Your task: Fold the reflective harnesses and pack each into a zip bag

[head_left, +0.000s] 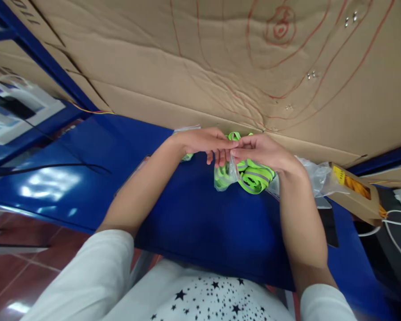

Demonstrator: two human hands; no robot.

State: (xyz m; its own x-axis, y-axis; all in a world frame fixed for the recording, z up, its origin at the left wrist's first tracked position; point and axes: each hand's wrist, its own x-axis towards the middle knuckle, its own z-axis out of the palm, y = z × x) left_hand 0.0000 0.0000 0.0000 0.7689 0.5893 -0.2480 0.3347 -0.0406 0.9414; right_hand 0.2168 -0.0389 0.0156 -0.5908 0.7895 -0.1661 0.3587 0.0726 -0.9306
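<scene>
A small clear zip bag [223,177] with a neon-green and grey reflective strap inside hangs just above the blue table. My right hand [259,150] pinches the bag's top edge between thumb and fingertips. Against the same edge, my left hand [210,141] has its thumb and forefinger pressed together, its other fingers curled down. Right behind the bag lies a heap of loose neon-green reflective straps [255,178], partly covered by my right hand. Another bag [187,157] with some green in it shows beyond my left wrist, mostly hidden by the arm.
Crumpled clear plastic bags [316,176] lie beyond my right forearm, beside an open cardboard box [357,194] holding orange material. A dark flat object [329,225] is near them. A black cable [50,166] crosses the table's left side. A cardboard wall [147,71] borders the back.
</scene>
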